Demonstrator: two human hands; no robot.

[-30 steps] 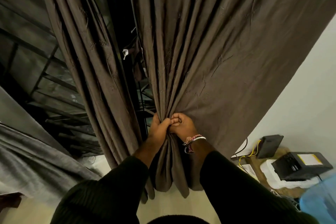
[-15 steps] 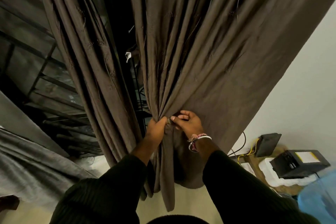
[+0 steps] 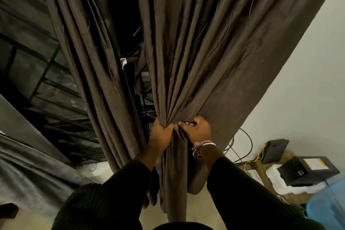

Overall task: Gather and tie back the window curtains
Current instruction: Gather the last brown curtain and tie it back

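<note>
A wide brown curtain panel (image 3: 214, 46) hangs in front of me, its folds drawn together into a bunch at hand height. My left hand (image 3: 161, 137) grips the gathered bunch from the left. Right beside it, my right hand (image 3: 197, 130), with a thread band at the wrist, pinches more folds from the right. Below my hands the loose tail of the curtain (image 3: 176, 192) hangs down to the floor. A second brown curtain panel (image 3: 89, 65) hangs untouched to the left. No tie-back is visible.
A dark window with metal bars (image 3: 37, 73) lies behind the left panel. At right, a white wall, cables (image 3: 244, 147), a black device (image 3: 306, 170) on a low stand and a blue object (image 3: 328, 203). Grey cloth (image 3: 28, 170) lies at lower left.
My hands have drawn apart a little; the right hand shifted right and took more folds. The gathered tail below swung and hangs lower and narrower than a second ago.
</note>
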